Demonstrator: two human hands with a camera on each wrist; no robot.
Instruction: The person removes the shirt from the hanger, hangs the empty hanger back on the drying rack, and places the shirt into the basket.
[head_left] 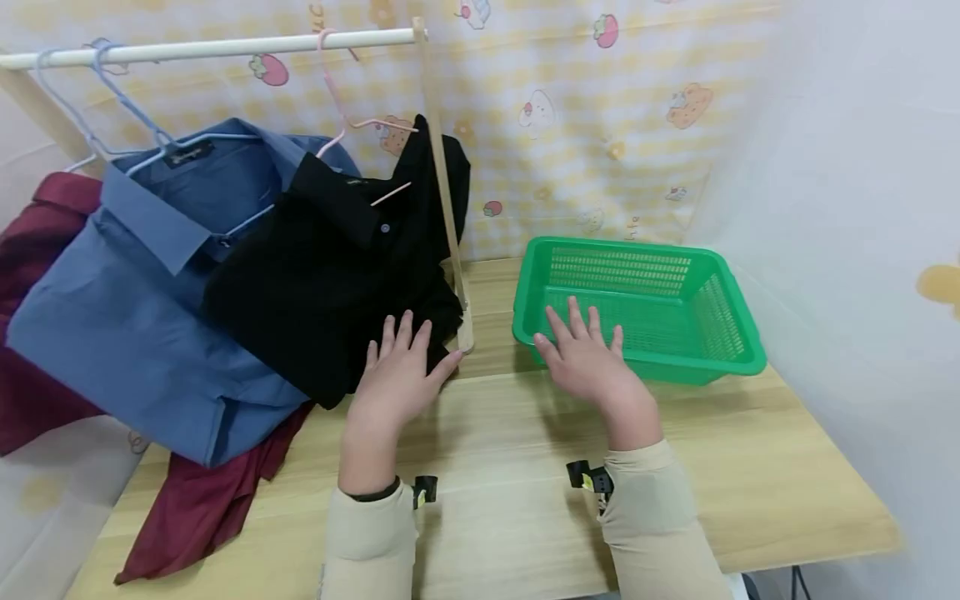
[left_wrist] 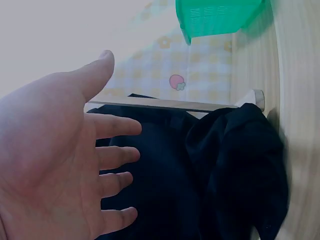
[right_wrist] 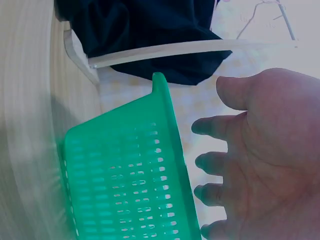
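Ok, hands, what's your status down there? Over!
Left hand open, empty, near black shirt. Right hand open, empty, near green basket. Shirt hangs on pink hanger. Possible snag: rack post, crossing in front of shirt.

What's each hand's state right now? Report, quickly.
Left hand: open, empty, near the black collared shirt.
Right hand: open, empty, near the green plastic basket.

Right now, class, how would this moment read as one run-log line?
left hand: spread, near black shirt | right hand: spread, near green basket | blue shirt: hanging from white rail
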